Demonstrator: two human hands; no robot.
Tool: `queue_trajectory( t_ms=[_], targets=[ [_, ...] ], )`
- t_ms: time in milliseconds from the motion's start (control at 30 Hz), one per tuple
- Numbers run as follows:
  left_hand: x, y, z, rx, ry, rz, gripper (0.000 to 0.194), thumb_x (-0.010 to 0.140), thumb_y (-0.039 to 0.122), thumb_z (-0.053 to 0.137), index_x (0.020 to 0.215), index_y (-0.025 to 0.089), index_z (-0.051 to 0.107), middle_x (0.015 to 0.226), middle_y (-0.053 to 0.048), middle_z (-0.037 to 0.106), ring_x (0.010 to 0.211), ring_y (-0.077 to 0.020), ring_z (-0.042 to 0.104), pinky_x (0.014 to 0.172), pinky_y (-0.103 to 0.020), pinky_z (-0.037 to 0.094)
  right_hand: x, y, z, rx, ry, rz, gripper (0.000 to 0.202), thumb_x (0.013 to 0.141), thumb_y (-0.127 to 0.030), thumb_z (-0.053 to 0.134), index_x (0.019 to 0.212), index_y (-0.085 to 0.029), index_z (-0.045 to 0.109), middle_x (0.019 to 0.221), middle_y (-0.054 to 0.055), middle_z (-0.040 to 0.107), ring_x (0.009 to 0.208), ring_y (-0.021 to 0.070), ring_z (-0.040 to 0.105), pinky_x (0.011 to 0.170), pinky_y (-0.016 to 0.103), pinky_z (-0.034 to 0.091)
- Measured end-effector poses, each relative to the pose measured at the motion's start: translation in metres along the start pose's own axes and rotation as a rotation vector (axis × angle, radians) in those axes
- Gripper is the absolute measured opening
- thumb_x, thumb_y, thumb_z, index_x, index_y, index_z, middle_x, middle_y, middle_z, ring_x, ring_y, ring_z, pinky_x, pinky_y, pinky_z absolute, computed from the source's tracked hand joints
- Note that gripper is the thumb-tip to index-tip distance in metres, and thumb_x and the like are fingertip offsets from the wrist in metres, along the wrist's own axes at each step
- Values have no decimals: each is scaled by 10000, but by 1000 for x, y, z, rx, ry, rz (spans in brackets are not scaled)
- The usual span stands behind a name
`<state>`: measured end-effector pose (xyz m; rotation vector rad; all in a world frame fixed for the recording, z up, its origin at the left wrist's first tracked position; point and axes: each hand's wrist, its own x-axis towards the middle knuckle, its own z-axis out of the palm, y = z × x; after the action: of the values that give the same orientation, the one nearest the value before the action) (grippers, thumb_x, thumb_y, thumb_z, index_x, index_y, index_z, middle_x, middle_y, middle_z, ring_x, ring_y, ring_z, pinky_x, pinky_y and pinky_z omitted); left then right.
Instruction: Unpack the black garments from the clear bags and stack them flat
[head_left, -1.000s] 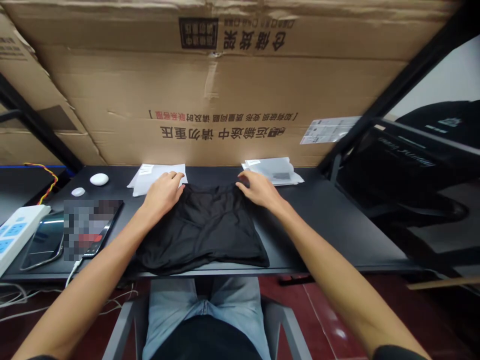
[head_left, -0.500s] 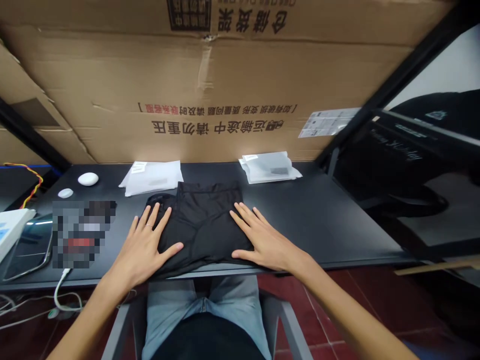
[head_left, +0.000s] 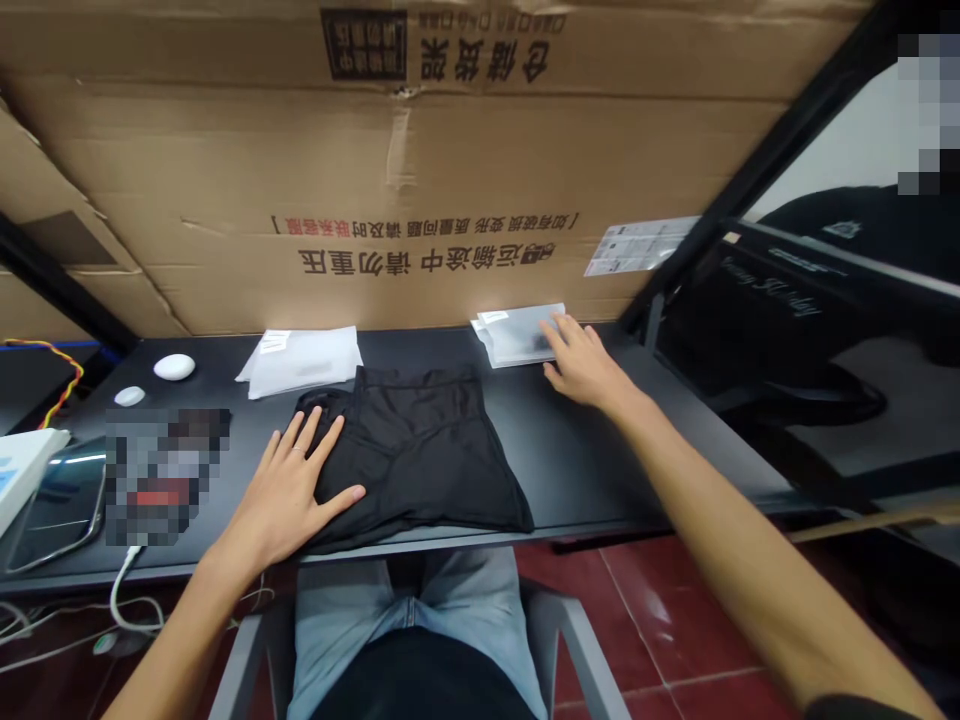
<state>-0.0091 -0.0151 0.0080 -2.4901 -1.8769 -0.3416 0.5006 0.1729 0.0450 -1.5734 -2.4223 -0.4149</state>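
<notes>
A folded black garment [head_left: 427,450], its exact kind unclear, lies at the table's front edge. My left hand [head_left: 296,490] rests flat on its left part, fingers spread. Over the right end of the translucent plastic bags [head_left: 514,345] at the back is my right hand [head_left: 581,360], fingers stretched out and apart. Its fingertips overlap the bags; whether they press on them I cannot tell. Another pile of white plastic bags [head_left: 307,362] lies behind the garment on the left.
A large cardboard sheet [head_left: 450,160] stands along the table's back. On the left of the black table [head_left: 615,470] are a white oval case [head_left: 174,367], a small white lid-like piece [head_left: 130,397], a phone [head_left: 64,505] and a white cable [head_left: 120,580]. A co-worker's dark clothing [head_left: 840,225] shows at right.
My right hand has left the garment and moved up and right to the bags at the back. My left hand has stayed on the garment.
</notes>
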Motion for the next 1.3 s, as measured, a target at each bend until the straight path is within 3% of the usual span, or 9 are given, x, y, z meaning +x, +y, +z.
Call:
queue_trajectory(
  t_ms=[100,200,300,400,533,733,933,1167,1300],
  targets=[
    [1,0,-1,-10,0,-5,1014,968,824,572,1788,319,255,1864,-113,190,1713,-425,207,1340,-677,294,17,34,17,-10,-89,-66,762,1010,-339,511,1719,-128,325,1741,274,422,1586,468,444,1217,807,376],
    [1,1,-2,-20,-2,-7,1036,952,836,588,1788,324,253,1863,-113,199,1714,-416,210,1347,-666,286,23,49,25,41,-42,-111,615,1030,-360,505,1608,-151,512,1595,226,617,1472,392,592,1205,649,491],
    [0,2,-4,-25,-10,-8,1036,950,837,590,1785,317,265,1860,-126,208,1712,-421,217,1343,-673,286,21,48,22,35,26,-90,487,1027,-299,507,1469,-149,647,1448,192,730,1341,351,691,1146,517,570],
    [1,1,-9,-36,-4,-11,1010,955,822,599,1776,320,292,1850,-132,248,1697,-426,261,1337,-682,292,17,32,9,0,91,-10,454,1054,-265,457,1432,-118,663,1393,211,754,1297,369,711,1098,527,592],
    [8,0,-20,-105,107,-49,937,968,751,643,1737,294,364,1782,-149,400,1609,-402,440,1302,-628,393,5,-16,-21,12,248,2,452,1091,-277,437,1457,-136,661,1408,194,755,1306,356,715,1125,510,580],
    [22,37,-47,-250,512,-6,586,1015,470,712,1537,266,540,1530,-112,627,1441,-333,585,1238,-517,494,-25,-134,-60,68,348,-348,372,1086,-246,562,1425,-214,710,1291,141,803,1227,325,745,1114,496,598],
    [39,86,-39,-87,334,317,311,1010,307,733,1311,251,679,1387,-109,697,1237,-310,660,1035,-488,560,-37,-211,-46,36,304,-592,277,1078,-128,531,1203,-181,773,1027,114,805,975,263,722,1025,464,604],
    [50,90,-15,-3,240,371,119,1056,156,584,1053,215,688,1165,-82,743,1024,-243,692,882,-390,575,-52,-181,-44,185,161,-573,361,1071,-176,567,1401,-175,712,1315,163,781,1208,315,700,1022,489,592],
    [47,86,-16,-8,228,359,122,1051,155,567,1044,223,668,1151,-75,736,1018,-235,690,863,-370,575,-69,-147,-44,224,211,-594,323,1076,-120,561,1334,-181,744,1240,153,803,1159,294,724,973,451,616]
  ],
)
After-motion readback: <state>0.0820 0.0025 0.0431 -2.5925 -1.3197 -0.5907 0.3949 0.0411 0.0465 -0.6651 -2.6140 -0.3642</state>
